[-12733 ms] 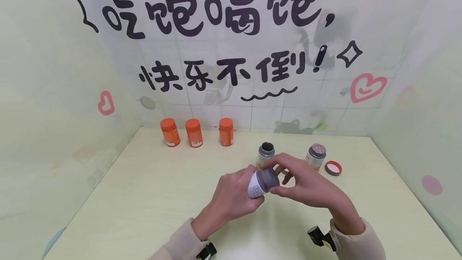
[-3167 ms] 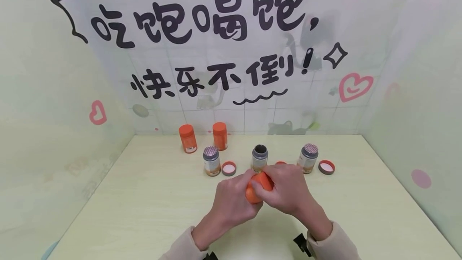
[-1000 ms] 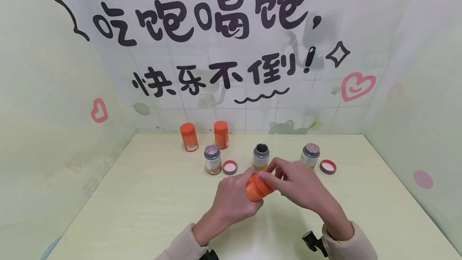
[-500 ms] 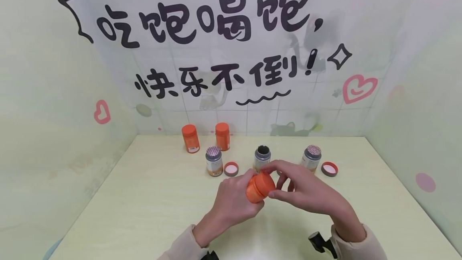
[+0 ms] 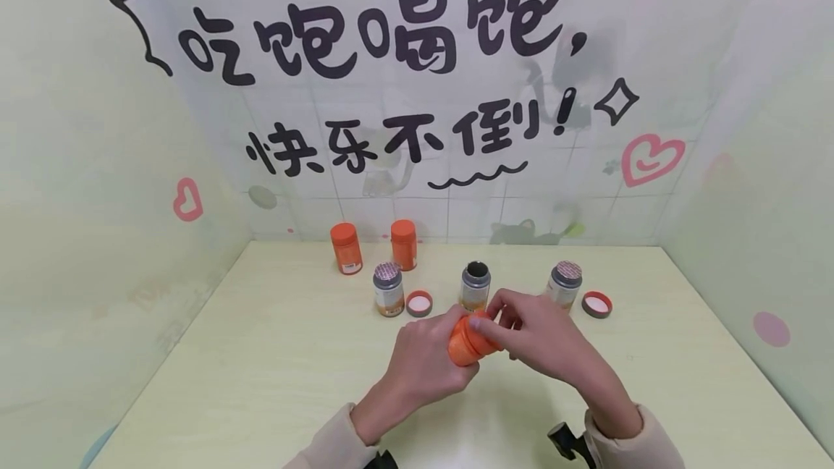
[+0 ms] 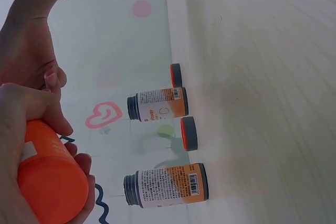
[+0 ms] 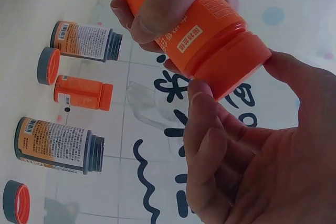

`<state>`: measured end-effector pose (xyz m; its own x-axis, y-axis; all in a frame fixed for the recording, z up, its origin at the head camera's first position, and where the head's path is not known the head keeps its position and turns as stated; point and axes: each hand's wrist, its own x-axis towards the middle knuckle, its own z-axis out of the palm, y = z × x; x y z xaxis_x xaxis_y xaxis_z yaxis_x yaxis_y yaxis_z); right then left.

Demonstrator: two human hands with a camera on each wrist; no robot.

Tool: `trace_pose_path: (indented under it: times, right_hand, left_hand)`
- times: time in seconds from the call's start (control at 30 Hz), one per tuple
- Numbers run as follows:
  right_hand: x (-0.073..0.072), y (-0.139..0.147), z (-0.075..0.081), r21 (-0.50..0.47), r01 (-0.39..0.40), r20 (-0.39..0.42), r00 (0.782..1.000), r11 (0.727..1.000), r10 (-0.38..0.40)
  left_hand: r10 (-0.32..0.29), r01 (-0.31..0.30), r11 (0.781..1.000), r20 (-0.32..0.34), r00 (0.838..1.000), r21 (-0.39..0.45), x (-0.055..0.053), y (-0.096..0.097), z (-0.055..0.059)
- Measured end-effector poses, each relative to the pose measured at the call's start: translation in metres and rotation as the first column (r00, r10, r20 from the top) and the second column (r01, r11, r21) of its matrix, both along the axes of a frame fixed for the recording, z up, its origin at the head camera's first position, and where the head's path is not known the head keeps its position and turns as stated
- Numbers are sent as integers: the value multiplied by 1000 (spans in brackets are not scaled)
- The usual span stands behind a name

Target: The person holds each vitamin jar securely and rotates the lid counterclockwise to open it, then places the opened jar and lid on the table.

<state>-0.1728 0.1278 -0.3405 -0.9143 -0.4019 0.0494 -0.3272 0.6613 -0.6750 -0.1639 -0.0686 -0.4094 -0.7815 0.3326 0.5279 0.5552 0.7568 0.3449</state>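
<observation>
My left hand (image 5: 426, 360) grips an orange bottle (image 5: 461, 348) round its body, held tilted above the table with its top toward the right. Thumb and fingers of my right hand (image 5: 547, 335) pinch the bottle's ribless orange cap (image 7: 233, 66). That cap sits on the bottle's neck, as the right wrist view shows. In the left wrist view the bottle's round base (image 6: 52, 190) faces the camera. Beyond the hands stand three uncapped grey-necked bottles: a left one (image 5: 389, 299), a middle one (image 5: 476, 289) with a dark open mouth, and a right one (image 5: 564, 288). The left and right mouths carry patterned seals.
Two capped orange bottles (image 5: 346, 249) stand near the back wall. A grey cap with red inside (image 5: 419, 303) lies beside the left bottle, another cap (image 5: 597, 304) beside the right one. The middle bottle's cap (image 6: 189, 134) shows in the left wrist view. Walls enclose the table (image 5: 274, 375).
The grey-capped bottle held earlier now stands uncapped at left, its cap beside it. One orange bottle left the back row for my left hand. My right fingers have shifted round its cap.
</observation>
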Motion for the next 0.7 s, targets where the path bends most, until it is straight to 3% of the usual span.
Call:
trace_pose_path:
  times: [0.2,0.4,0.5,0.6,0.7]
  right_hand:
    - [-2,8,2,-16,-158,-42,987,987,157]
    - [-2,18,4,-69,-336,-147,935,939,323]
    - [-1,17,5,-82,-293,-129,951,953,281]
    - [0,10,4,-62,-145,-63,988,987,141]
    - [1,4,3,-19,-14,-5,1000,1000,13]
  left_hand:
    - [4,-4,1000,18,1000,0,0,0,0]
    - [5,-5,1000,-5,1000,1,0,0,0]
    - [-1,1,1000,-8,1000,2,0,0,1]
    - [-7,7,1000,7,1000,5,1,0,1]
    - [-7,7,1000,17,1000,5,1,0,2]
